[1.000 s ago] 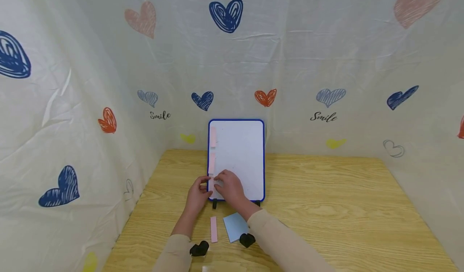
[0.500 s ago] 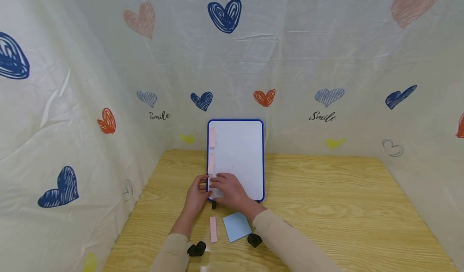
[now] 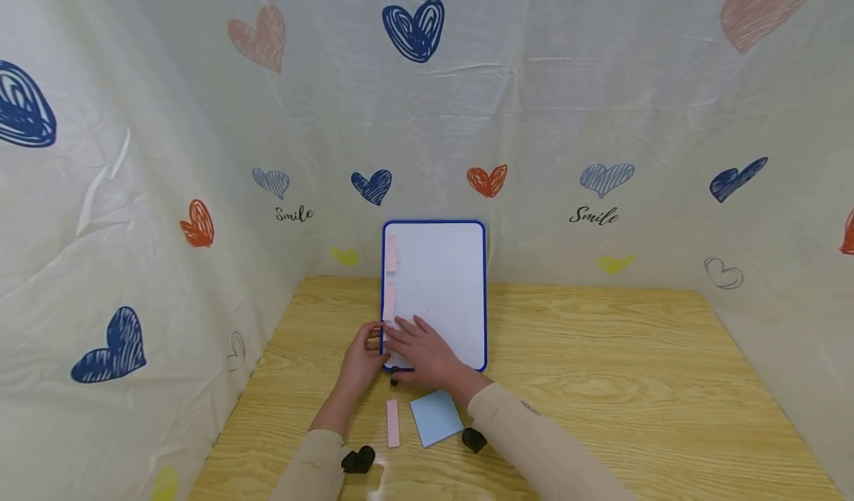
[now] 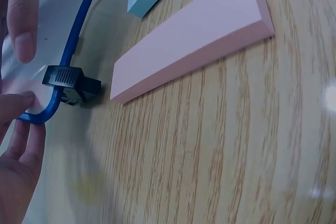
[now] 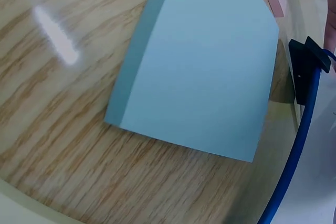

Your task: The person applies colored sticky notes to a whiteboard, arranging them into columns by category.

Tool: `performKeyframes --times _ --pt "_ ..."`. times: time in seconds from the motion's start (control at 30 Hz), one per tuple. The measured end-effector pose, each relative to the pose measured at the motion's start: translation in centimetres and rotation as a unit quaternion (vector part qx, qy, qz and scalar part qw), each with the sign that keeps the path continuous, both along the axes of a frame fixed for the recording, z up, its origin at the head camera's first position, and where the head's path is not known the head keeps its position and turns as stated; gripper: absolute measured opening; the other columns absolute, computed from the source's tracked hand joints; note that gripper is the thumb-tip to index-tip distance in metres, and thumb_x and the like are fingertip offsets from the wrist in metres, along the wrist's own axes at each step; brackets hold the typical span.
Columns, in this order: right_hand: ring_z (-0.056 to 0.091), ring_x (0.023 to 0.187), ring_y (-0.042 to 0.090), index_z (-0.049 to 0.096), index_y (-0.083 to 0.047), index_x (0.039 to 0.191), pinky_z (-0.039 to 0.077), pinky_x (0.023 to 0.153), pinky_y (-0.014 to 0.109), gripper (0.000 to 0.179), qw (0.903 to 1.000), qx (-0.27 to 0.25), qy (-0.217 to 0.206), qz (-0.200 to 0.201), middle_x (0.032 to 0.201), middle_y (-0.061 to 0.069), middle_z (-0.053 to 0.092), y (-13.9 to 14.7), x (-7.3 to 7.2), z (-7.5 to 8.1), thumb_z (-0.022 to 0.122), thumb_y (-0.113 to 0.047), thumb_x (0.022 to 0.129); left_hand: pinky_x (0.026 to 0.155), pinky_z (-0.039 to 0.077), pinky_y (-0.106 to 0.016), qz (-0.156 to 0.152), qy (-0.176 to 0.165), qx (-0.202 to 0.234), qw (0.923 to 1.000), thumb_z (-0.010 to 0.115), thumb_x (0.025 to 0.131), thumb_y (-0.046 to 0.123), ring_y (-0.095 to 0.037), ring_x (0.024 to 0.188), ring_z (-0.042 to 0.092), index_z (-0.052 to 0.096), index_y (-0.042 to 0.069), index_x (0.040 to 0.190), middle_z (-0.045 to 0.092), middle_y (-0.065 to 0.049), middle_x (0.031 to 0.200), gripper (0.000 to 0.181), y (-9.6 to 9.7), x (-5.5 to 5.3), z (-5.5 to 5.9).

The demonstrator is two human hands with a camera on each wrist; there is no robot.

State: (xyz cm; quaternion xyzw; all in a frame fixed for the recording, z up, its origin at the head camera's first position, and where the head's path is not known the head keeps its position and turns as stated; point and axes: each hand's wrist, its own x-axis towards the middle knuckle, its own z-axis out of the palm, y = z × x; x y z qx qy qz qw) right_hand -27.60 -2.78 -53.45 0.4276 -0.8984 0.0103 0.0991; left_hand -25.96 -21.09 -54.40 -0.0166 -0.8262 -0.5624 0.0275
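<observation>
The left hand (image 3: 360, 359) is pinching the blue-framed rectangular whiteboard (image 3: 440, 279), likely stiff and best held by its left edge (image 3: 383, 279), right hand (image 3: 428, 353) spread across.

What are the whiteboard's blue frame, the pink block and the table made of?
The blue frame looks like smooth plastic, rounded and evenly coloured; coated metal is possible. The pink block looks like matt paper, plain with crisp edges, but might be foam. The table looks like wood or wood print: streaky grain, with glare suggesting shine.
</observation>
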Motion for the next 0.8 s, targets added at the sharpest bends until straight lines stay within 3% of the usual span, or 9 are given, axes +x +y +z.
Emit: performKeyframes --times 0.43,0.8 --pt "0.008 0.148 0.019 0.041 -0.024 0.149 0.006 0.118 0.042 0.074 1.0 -0.008 -0.003 0.0 0.161 -0.004 0.018 1.2 0.3 -0.4 0.059 -0.061 0.088 0.079 0.056 -0.037 -0.004 -0.013 -0.015 0.9998 0.069 0.08 -0.015 -0.032 0.104 0.06 0.05 0.012 0.136 0.058 -0.017 0.122 0.065 -0.1 0.0 -0.2" --pt "0.017 0.146 0.021 0.048 -0.023 0.145 0.012 0.118 0.043 0.066 0.9984 -0.046 -0.03 -0.016 0.156 -0.002 0.032 2.1 1.1 -0.3 0.061 -0.057 0.089 0.083 0.055 -0.039 -0.01 -0.02 -0.002 0.9997 0.071 0.081 -0.012 -0.036 0.109 0.059 0.046 0.01 0.14 0.054 -0.021 0.127 0.068 -0.1 0.8 -0.2"
